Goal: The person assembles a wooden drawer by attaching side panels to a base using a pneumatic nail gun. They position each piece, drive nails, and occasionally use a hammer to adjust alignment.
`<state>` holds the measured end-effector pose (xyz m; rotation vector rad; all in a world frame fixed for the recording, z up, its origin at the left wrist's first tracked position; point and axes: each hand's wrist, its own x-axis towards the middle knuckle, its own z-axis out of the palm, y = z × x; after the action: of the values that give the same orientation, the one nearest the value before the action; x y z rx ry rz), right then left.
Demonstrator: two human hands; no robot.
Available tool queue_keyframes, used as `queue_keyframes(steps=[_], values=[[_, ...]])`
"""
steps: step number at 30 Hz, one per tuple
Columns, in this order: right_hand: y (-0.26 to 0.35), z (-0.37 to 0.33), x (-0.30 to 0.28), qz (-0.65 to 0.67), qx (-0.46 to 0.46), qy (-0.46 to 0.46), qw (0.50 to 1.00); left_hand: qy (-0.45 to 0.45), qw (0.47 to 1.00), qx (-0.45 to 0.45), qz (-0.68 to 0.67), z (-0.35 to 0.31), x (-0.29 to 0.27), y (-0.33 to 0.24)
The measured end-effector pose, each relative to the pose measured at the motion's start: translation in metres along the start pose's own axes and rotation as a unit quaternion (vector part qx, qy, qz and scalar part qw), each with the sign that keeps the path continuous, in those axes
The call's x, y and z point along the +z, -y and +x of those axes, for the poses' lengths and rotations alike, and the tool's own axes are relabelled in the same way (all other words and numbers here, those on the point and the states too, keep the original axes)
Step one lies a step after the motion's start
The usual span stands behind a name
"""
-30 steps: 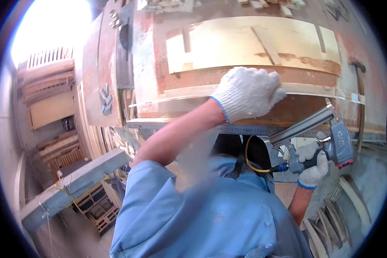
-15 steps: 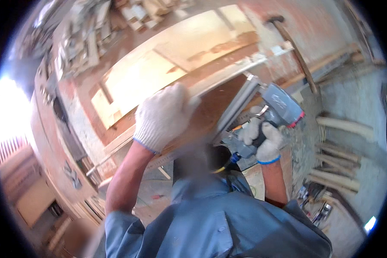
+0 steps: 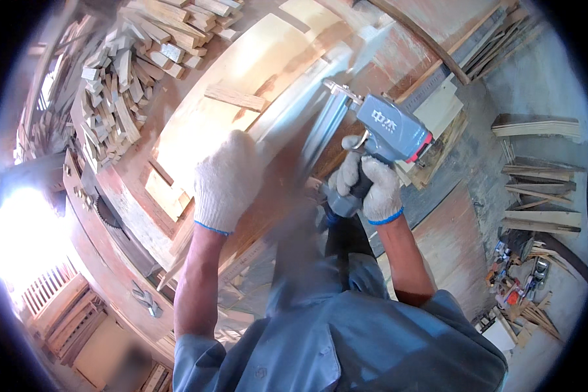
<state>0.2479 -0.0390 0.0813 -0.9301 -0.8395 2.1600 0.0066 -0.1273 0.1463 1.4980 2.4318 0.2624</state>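
Note:
My left hand (image 3: 227,181), in a white knit glove, presses flat on a pale plywood panel (image 3: 242,98) that lies on the reddish workbench (image 3: 130,202). My right hand (image 3: 371,188), also gloved, grips the handle of a grey pneumatic nail gun (image 3: 379,140). The gun's long metal magazine (image 3: 326,130) slants down beside the panel's edge, just right of my left hand. A short wooden strip (image 3: 236,98) lies across the panel above my left hand. My blue shirt fills the lower middle.
A heap of short wood offcuts (image 3: 121,85) sits at the bench's far left. Stacked boards (image 3: 536,189) and scattered tools (image 3: 522,281) lie on the floor at right. Wooden frames (image 3: 65,313) stand at lower left beside bright glare.
The view has swung round, so the bench now runs diagonally. My left hand stays on the panel; my right hand has brought the nail gun up closer to it.

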Motion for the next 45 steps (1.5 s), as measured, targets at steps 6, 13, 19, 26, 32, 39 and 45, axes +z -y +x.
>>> queue_keyframes(steps=[6,13,19,26,32,39,45], values=[[-0.003,-0.003,0.01,-0.005,-0.035,-0.01,0.999,0.014,0.999,-0.037,0.011,0.002,-0.005,0.0],[-0.018,-0.029,0.005,0.007,0.038,0.03,0.999,0.047,0.997,-0.064,0.011,0.008,-0.008,0.0],[-0.023,-0.026,0.009,0.046,0.059,0.068,0.995,0.107,0.991,-0.068,-0.045,-0.02,-0.026,0.024],[-0.02,-0.025,0.019,0.022,0.042,0.051,0.998,0.134,0.983,-0.12,-0.024,-0.083,-0.038,0.084],[-0.05,-0.03,0.021,-0.053,-0.019,0.007,0.998,0.126,0.99,-0.064,0.024,-0.094,-0.033,0.104],[-0.072,-0.027,0.041,-0.003,-0.069,-0.041,0.997,0.067,0.997,-0.003,0.04,-0.094,-0.029,0.106],[-0.085,-0.028,0.056,0.051,-0.067,-0.054,0.995,0.063,0.997,0.014,0.05,-0.091,-0.025,0.122]])
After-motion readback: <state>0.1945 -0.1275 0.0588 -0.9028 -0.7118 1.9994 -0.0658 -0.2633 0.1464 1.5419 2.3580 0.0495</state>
